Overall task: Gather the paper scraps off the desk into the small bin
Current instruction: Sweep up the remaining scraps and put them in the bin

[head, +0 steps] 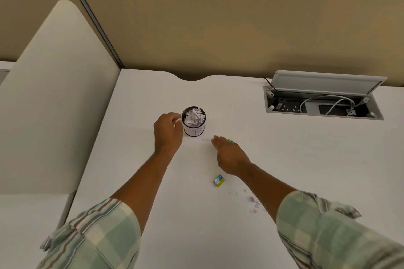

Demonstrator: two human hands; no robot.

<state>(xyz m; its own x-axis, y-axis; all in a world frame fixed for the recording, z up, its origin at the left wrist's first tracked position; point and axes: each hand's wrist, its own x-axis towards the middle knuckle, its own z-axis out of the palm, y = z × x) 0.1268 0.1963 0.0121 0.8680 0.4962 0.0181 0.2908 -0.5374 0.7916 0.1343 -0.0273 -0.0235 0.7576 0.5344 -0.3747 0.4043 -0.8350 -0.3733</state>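
head view, near to far
sleeves: both my rolled-up checked cuffs (pixel 94 238) fill the bottom corners, forearms bare and reaching out over the desk (pixel 166 236)
loose scraps: little cluster of torn bits (pixel 252 201) lying just beside my right forearm, plus one small strip (pixel 205 139) between the bin and my right fingertips
how they'll handle: my guess is feather-light, floppy, lying dead flat on a slick top, so I'd pinch an edge or sweep them into a pile with the side of my hand rather than try grabbing from above
bin: small bin (pixel 194 122) with a white label, upright mid-desk, already heaped with crumpled paper up past the rim, so new bits may need a push down
left hand: left hand (pixel 168 131) is curled right beside the bin, fingertips pinched on what looks like a white scrap at the rim
right hand: right hand (pixel 229 155) is flat and loose, palm down, fingers stretched toward that strip, gripping nothing; something yellow-blue peeks out past the fingers but it's too hidden to name
other stuff: blue and yellow eraser (pixel 218 180) near my right wrist, open cable tray (pixel 323 102) far right, both well apart from the scraps
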